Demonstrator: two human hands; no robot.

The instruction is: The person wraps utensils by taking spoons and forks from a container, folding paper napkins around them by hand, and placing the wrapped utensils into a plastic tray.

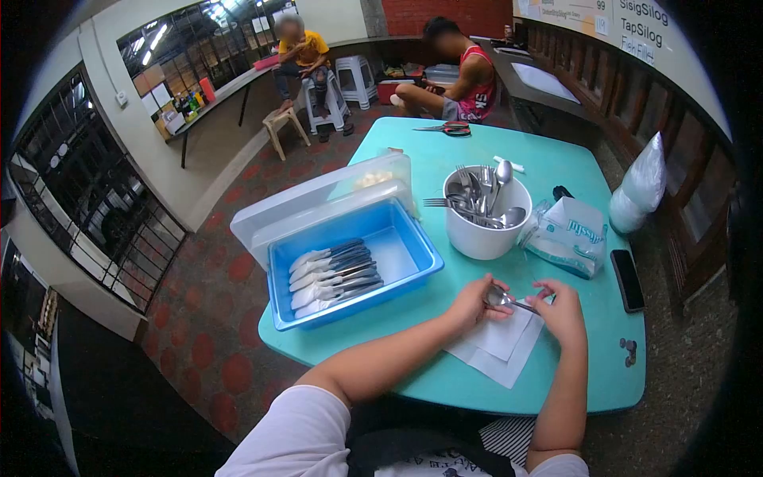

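Shiny metal spoon (499, 296) below the white tub (486, 238) — bowl left, gripped by the left hand (482, 300); long axis near crosswise, handle right, pinched by the right hand (559, 308).

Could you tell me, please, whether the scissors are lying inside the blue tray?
No, the scissors lie on the turquoise table near its far edge, apart from the blue tray.
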